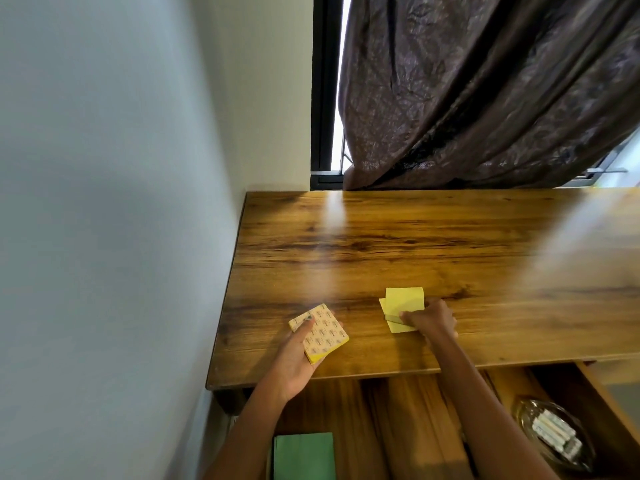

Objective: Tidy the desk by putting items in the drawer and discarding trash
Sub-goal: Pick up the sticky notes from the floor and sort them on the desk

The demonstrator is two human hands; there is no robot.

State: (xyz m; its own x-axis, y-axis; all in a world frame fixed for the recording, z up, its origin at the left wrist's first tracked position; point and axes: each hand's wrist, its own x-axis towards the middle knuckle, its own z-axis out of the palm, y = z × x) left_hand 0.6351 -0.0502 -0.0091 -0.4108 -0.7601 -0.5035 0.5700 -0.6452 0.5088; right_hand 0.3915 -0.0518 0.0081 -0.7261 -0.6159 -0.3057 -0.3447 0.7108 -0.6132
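My left hand (294, 358) grips a yellow sticky-note pad (322, 334) with a printed backing, held just above the desk's front left part, thumb across its top. To its right, loose yellow sticky notes (403, 303) lie on the wooden desk (415, 237). My right hand (431, 320) rests on their right side and pinches the notes with curled fingers. Below the desk's front edge the drawer (595, 382) stands pulled out.
Inside the drawer lie a green notebook (304, 455) at the left and a glass dish (554, 434) holding white sticks at the right. A pale wall (104, 202) borders the desk on the left. A dark curtain (485, 91) hangs behind it.
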